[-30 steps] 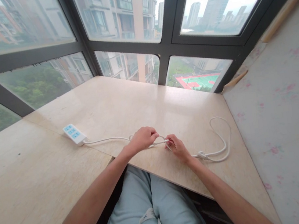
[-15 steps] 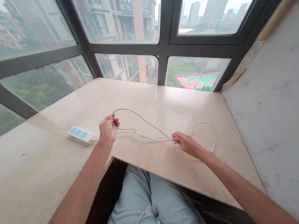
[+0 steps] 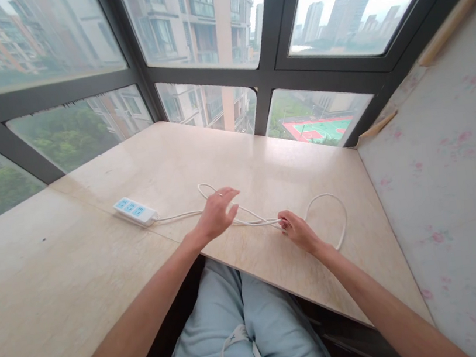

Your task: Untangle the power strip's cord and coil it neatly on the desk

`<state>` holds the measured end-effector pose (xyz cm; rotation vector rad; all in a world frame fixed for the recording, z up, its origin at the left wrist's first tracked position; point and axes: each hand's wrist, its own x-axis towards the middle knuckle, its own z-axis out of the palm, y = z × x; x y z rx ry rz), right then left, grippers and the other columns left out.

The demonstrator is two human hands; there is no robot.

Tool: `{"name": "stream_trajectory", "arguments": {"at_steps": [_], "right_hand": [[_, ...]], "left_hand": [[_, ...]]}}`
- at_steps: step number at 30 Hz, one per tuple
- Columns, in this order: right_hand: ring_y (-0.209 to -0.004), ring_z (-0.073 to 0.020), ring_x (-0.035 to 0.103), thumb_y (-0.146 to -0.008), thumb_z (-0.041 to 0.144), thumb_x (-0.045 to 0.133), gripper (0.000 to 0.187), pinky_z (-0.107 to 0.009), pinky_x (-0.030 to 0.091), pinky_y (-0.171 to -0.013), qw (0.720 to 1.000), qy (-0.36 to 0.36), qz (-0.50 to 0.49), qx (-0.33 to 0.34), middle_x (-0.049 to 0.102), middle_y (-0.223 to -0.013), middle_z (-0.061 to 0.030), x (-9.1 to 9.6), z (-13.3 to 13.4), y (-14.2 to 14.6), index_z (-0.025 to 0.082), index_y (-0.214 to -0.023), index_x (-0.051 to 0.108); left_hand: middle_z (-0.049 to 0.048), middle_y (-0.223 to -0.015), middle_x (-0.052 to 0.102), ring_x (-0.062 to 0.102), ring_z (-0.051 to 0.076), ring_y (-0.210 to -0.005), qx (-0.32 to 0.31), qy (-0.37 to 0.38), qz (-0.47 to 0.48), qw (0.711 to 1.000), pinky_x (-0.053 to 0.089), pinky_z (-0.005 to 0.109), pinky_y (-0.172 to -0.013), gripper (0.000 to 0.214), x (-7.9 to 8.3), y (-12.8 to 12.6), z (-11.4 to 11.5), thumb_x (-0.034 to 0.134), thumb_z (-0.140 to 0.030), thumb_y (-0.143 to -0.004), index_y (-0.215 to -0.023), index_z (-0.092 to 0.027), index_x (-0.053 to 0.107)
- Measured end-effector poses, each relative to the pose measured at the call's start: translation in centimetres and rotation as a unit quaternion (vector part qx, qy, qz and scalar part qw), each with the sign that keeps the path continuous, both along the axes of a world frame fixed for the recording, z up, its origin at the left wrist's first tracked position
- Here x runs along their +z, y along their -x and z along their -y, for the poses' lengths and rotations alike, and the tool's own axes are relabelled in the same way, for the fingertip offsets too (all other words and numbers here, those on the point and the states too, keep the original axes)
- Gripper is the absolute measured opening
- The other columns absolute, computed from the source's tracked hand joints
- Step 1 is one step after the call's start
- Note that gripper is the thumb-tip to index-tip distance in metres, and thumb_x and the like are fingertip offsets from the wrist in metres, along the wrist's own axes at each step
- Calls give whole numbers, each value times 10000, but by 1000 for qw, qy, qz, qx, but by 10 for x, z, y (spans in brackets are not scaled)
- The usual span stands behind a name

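Note:
A white power strip (image 3: pixel 135 211) with blue socket faces lies on the counter, left of my hands. Its white cord (image 3: pixel 180 215) runs right from it, passing behind my left hand. My left hand (image 3: pixel 217 212) is over the cord with thumb and fingers apart, holding nothing; a small loop of cord shows just behind it. Several strands meet in my right hand (image 3: pixel 293 228), whose fingers are closed around them. Beyond that hand, a wider loop of the cord curves out to the right on the counter. The cord's far end is hidden.
The beige stone counter (image 3: pixel 78 272) has a front edge just above my lap. Dark-framed windows (image 3: pixel 201 72) rise along its back and left. A floral-papered wall (image 3: pixel 448 196) bounds it on the right. My legs in light blue trousers (image 3: pixel 225 310) are below the edge.
My left hand has let go of the cord loop and moved right, toward my right hand. The loop has dropped lower and shrunk. My right hand keeps its grip.

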<state>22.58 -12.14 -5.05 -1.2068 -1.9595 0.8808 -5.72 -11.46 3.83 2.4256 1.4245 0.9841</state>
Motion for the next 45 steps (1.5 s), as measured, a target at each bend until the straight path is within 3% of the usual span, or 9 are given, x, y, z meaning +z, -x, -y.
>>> {"name": "stream_trajectory", "arguments": {"at_steps": [5, 10, 20, 25, 28, 32, 37, 40, 45], "right_hand": [[-665, -135, 490, -895, 215, 415, 100, -236, 447, -610, 999, -44, 20, 14, 518, -758, 6, -2, 1, -2, 225, -902, 514], [-733, -160, 536, -909, 206, 415, 122, -268, 429, -687, 995, -90, 31, 18, 579, -773, -12, 3, 2, -3, 216, -917, 536], [-822, -191, 548, -908, 155, 442, 158, -325, 404, -804, 980, -175, 87, 38, 622, -881, -50, 32, -6, -8, 224, -953, 576], [-806, -205, 550, -897, 138, 436, 190, -317, 417, -754, 966, -214, 144, 19, 620, -846, -63, 40, -8, -10, 223, -959, 594], [-751, -185, 555, -896, 130, 413, 211, -289, 433, -694, 970, -198, 143, 1, 604, -838, -52, 36, -3, -10, 225, -979, 582], [-710, -160, 577, -897, 141, 391, 191, -270, 464, -654, 985, -159, 67, -26, 581, -831, -37, 24, 5, -4, 227, -966, 547], [-585, -135, 565, -880, 230, 464, 74, -259, 471, -547, 990, -121, -14, -65, 584, -822, -24, 15, 11, 4, 222, -924, 524], [-579, -138, 590, -895, 225, 432, 92, -271, 492, -591, 991, -107, -33, -76, 601, -772, -11, 14, 13, 6, 224, -926, 519], [-680, -159, 630, -916, 206, 408, 137, -277, 493, -647, 991, -109, -33, -74, 642, -795, -29, 16, 13, 3, 226, -945, 541]], "left_hand": [[109, -1182, 682, 613, 222, -1107, -172, 140, -122, 968, 439, 326, -951, 300, -12, -51, -16, 563, -236, -894, -1171, -177, 663], [65, -970, 740, 668, 201, -900, -187, 239, -199, 932, 450, 260, -735, 245, -19, -69, -30, 603, -211, -849, -1058, -227, 730], [87, -912, 715, 637, 179, -877, -229, 220, -169, 933, 422, 239, -784, 292, -27, -53, -33, 548, -70, -816, -993, -185, 750], [64, -886, 722, 633, 178, -807, -192, 238, -210, 929, 411, 235, -682, 182, -12, -39, -37, 606, -264, -823, -910, -188, 747], [58, -903, 725, 634, 176, -794, -170, 261, -221, 924, 398, 233, -637, 206, -8, -36, -38, 642, -314, -798, -936, -196, 740], [52, -841, 725, 629, 175, -713, -171, 264, -217, 924, 379, 245, -588, 242, -11, -51, -37, 700, -343, -753, -943, -197, 738], [40, -822, 733, 640, 174, -688, -222, 261, -197, 919, 399, 250, -602, 276, -14, -82, -33, 745, -308, -689, -943, -199, 730], [59, -842, 739, 651, 196, -712, -230, 253, -216, 915, 396, 256, -595, 299, -16, -92, -32, 757, -330, -670, -929, -185, 725], [29, -827, 738, 640, 181, -700, -242, 209, -211, 924, 361, 251, -587, 345, -28, -92, -31, 645, -217, -743, -1082, -248, 699]]}}
